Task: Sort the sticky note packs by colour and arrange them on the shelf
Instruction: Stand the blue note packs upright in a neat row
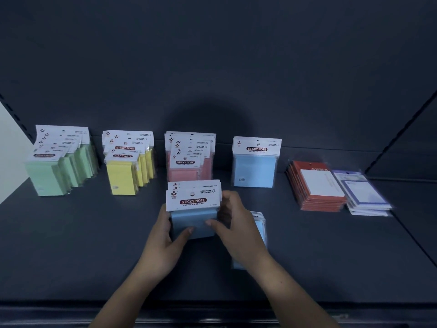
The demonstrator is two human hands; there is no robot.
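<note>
Status: mostly sorted. Along the back of the shelf (71, 245), from the left end: green row (61, 166), yellow row (128, 169), pink row (189, 162), all standing upright, each one colour. Right of pink stands a blue pack (255, 166), upright; can't tell if more sit behind it. Near the right end are red pads (314, 185) stacked flat, with white pads (364, 195) just beside them; these look like different stock, unclear whether they count. In hand now: blue bundle (194, 218), several packs squared together, upright, mid-shelf just in front of the pink row. Left hand (163, 242) grips its left side, fingers behind and thumb across the front. Right hand (238, 230) grips the right side, fingers curled round the edge, thumb on the front. One loose blue pack (260, 226) lies flat on the shelf, mostly hidden under the right wrist. My read: green, yellow and pink are done. Left to do: set the bundle in with the blue pack at the back, then add the loose one. Gap between pink and red looks wide enough for it.
</note>
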